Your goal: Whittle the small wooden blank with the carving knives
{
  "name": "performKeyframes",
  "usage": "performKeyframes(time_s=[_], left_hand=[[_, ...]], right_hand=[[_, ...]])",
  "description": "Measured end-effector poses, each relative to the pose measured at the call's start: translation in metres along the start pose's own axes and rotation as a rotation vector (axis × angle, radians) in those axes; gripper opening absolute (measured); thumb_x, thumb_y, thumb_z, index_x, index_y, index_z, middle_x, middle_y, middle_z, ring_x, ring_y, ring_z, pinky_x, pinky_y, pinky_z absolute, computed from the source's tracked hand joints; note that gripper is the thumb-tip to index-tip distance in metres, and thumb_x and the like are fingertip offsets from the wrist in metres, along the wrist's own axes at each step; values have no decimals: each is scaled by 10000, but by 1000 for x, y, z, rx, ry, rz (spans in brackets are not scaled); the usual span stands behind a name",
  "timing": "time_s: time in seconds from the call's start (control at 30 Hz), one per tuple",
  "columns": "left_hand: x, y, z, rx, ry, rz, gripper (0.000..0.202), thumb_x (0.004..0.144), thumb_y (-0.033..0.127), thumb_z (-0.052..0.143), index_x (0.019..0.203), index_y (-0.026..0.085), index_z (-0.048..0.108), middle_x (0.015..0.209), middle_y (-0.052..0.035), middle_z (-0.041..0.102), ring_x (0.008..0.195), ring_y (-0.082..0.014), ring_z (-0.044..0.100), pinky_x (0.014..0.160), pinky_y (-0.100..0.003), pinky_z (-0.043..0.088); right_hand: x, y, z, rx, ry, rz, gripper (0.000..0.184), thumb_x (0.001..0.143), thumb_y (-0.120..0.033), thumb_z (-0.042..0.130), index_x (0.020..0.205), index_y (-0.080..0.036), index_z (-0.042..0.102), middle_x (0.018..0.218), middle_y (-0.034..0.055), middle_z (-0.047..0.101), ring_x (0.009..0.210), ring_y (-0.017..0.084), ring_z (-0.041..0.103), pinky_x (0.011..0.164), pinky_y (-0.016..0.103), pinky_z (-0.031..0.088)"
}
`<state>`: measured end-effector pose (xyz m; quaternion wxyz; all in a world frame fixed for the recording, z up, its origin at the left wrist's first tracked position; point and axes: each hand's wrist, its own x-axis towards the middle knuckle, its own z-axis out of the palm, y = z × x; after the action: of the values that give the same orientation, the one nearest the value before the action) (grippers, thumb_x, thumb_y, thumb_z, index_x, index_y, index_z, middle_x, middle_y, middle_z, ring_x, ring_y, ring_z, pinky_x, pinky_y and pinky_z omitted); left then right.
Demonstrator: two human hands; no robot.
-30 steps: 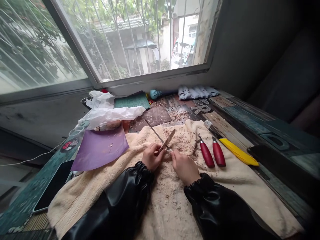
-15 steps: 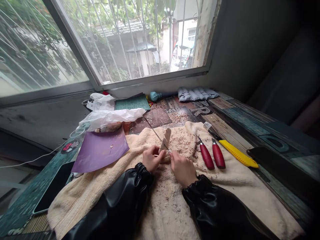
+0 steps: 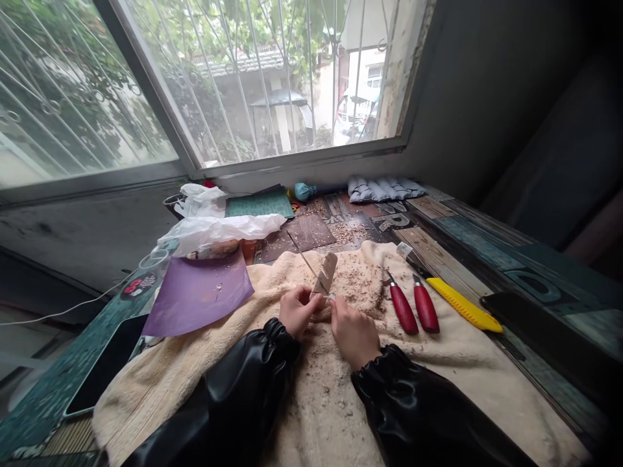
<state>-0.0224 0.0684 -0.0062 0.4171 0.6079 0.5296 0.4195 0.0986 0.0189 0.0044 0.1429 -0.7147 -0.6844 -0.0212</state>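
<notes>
My left hand (image 3: 296,312) is closed on a small light-brown carved piece of wood (image 3: 326,272), which stands tilted above the cloth with notches along it. My right hand (image 3: 357,332) pinches the near end of a thin dark needle file (image 3: 304,257). The file slants away to the upper left and crosses the wood near my left fingertips. The grip end is mostly hidden by my fingers. Under both hands lies a beige towel (image 3: 321,402) strewn with wood shavings.
To the right lie two red-handled carving knives (image 3: 403,308) and a yellow-handled cutter (image 3: 457,301). Purple sandpaper (image 3: 199,295) and a tablet (image 3: 104,370) are on the left. Farther back are a white plastic bag (image 3: 224,230), green sandpaper (image 3: 257,203) and a grey padded bundle (image 3: 384,189).
The needle file has shifted slightly against the wood, its far tip a little nearer to me. The view has moved slightly; both hands keep their grips.
</notes>
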Motion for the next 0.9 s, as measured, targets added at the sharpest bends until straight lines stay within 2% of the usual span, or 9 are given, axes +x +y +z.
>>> performKeyframes(time_s=[0.13,0.33,0.4,0.5,0.6,0.67,0.8,0.9], left_hand=[[1,-2,0,-29,-53,3,296,664,418,580,716,127,569,640,-34,637,577,-139,592,541,-229,469],[-3,3,1,-77,-27,26,320,657,447,589,754,143,558,672,-26,621,612,-136,588,558,-235,493],[-4,6,3,-135,-75,15,344,682,478,553,775,147,547,709,-29,615,644,-139,591,582,-247,505],[-3,9,3,-296,-218,-78,423,712,545,470,771,131,534,726,-48,611,626,-132,590,597,-257,509],[2,11,1,-479,-342,-251,494,708,586,437,767,106,538,715,-73,607,541,-108,571,520,-223,482],[5,13,-1,-558,-389,-327,480,689,570,481,771,101,545,691,-68,596,500,-92,552,470,-198,451],[8,13,-5,-588,-353,-324,420,621,486,614,793,106,562,651,-27,556,484,-70,519,477,-189,436],[7,11,-7,-411,-247,-219,418,610,467,632,806,103,578,638,-16,545,506,-79,514,501,-202,440]], right_hand=[[0,-2,-1,2,-9,-1,281,881,-273,268,799,-174,517,664,47,638,540,144,591,444,244,250],[2,3,-2,38,24,1,273,875,-278,291,787,-184,532,646,29,633,527,126,571,454,242,218],[4,5,-3,49,56,3,284,873,-283,295,772,-181,540,640,25,630,516,112,557,456,241,198],[5,8,-2,55,118,-16,307,870,-290,296,741,-179,552,621,20,623,494,105,534,455,241,171],[5,9,-2,58,170,-55,313,866,-299,307,727,-182,562,600,15,610,482,102,514,456,238,159],[5,9,-2,66,191,-70,315,866,-300,312,726,-181,568,591,13,604,476,97,504,457,238,160],[5,13,-6,92,235,-65,317,866,-294,316,728,-178,577,583,9,600,473,93,495,457,233,176],[5,21,-10,121,305,-64,341,866,-308,306,746,-170,594,565,15,593,467,92,491,462,227,205]])
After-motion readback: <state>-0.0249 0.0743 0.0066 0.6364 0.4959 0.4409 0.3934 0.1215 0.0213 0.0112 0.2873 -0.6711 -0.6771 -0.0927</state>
